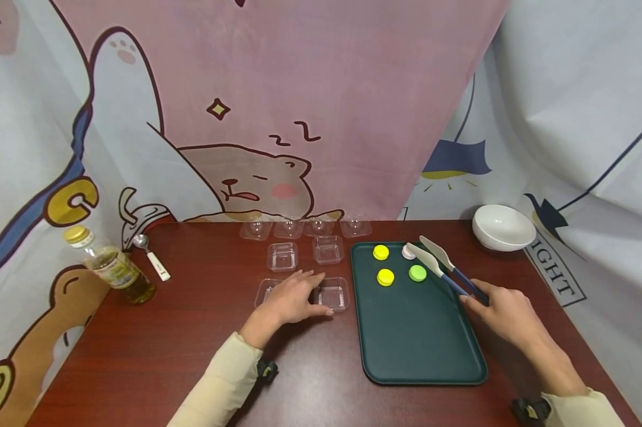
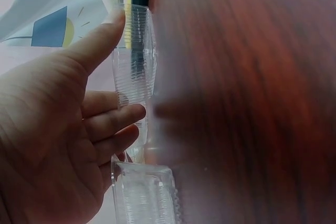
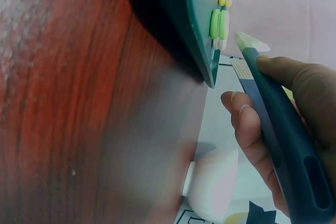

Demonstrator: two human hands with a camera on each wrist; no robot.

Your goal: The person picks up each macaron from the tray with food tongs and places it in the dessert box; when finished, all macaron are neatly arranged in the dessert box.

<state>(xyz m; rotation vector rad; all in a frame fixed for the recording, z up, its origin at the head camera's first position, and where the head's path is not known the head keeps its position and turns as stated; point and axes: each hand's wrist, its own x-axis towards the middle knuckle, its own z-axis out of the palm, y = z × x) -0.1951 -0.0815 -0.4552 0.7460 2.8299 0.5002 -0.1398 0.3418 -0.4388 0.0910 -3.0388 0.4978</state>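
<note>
Tongs [image 1: 434,261] with pale tips and blue handles are gripped in my right hand [image 1: 507,308], thumb on one arm and fingers on the other. Their tips stand apart over the far right of a dark green tray [image 1: 417,332], by a pale pink macaron [image 1: 408,252] and a green macaron [image 1: 417,273]. Two yellow macarons [image 1: 385,277] lie to their left. My left hand [image 1: 294,296] reaches over the nearest clear plastic boxes with fingers loosely extended. Its thumb lies along the edge of the right box [image 2: 137,72]; the left box [image 1: 265,289] is partly hidden by the hand.
More clear boxes [image 1: 282,257] stand behind, with a row of clear domed lids [image 1: 288,229] at the back edge. A white bowl [image 1: 503,228] sits at back right. Far left are an oil bottle [image 1: 117,273] with a yellow cap and a scoop [image 1: 152,258] with a white handle.
</note>
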